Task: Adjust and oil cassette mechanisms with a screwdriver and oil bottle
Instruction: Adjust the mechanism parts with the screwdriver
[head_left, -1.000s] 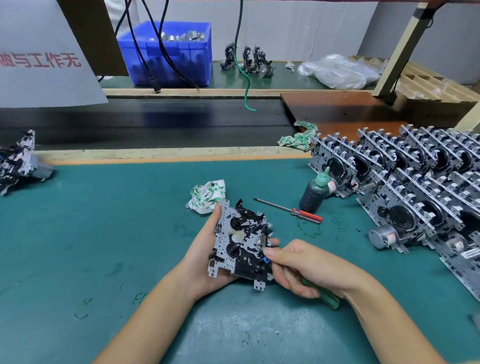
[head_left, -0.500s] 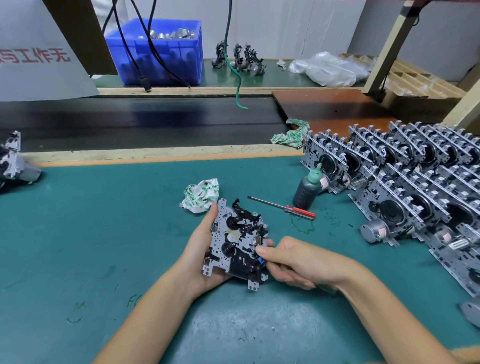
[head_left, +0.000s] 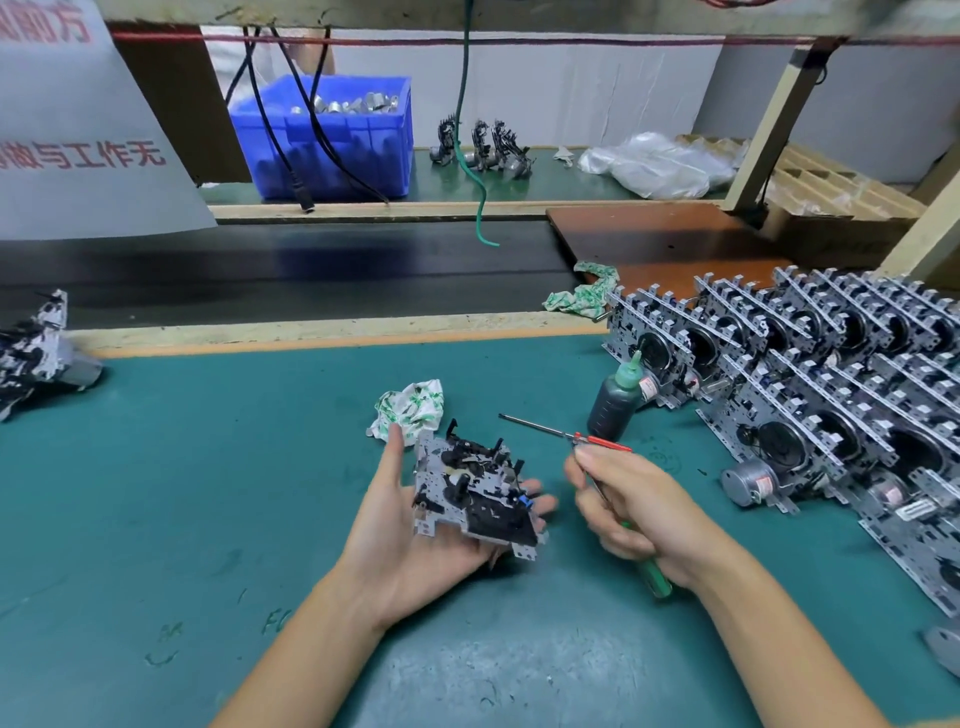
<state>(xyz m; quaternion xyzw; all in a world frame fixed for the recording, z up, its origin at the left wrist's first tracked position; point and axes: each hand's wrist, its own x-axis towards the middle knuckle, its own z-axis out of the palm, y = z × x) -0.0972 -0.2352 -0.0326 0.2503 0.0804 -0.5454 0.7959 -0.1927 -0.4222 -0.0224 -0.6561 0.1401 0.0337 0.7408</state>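
Now that the right hand (head_left: 631, 512), gripping the green-handled screwdriver (head_left: 652, 577), has drawn clear of the cassette mechanism (head_left: 475, 493) lying on the left hand's (head_left: 410, 551) open palm, adjustment looks finished, with the oil bottle (head_left: 615, 397) beyond the right hand likely next.

Two bare forearms are seen rising from the lower edge of the view — no sleeves, gloves, watch or rings are worn. The left hand (head_left: 415, 540) and the right hand (head_left: 639, 514) are uncovered, with short, unpainted nails shown at the fingertips.
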